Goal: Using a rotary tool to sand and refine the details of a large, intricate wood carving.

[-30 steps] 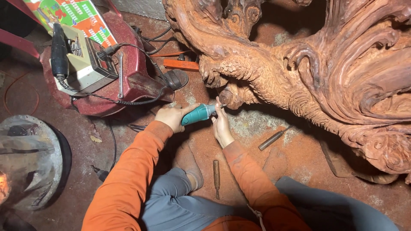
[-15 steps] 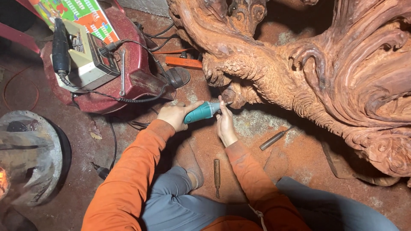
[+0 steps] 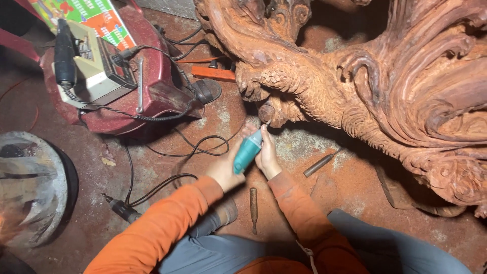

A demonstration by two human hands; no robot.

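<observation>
The teal rotary tool (image 3: 247,151) lies in both hands just below the big carved reddish wood sculpture (image 3: 355,86). Its long axis runs on a diagonal: the rear end is low and toward the person, and the thin tip points up and to the right, at a rounded knob on the underside of the sculpture. The left hand (image 3: 225,170) has its fingers wrapped closed around the rear part of the tool. The right hand (image 3: 266,155) lies along the front part, with its fingers together and pressed on the tool body near the tip.

To the left of the sculpture stands a dark red plastic stool (image 3: 152,96). On it sits a beige box-shaped device (image 3: 94,71) with a black cable. Behind the device, further from the sculpture, lies a flat rectangular package (image 3: 96,18), green with red and white patches.
</observation>
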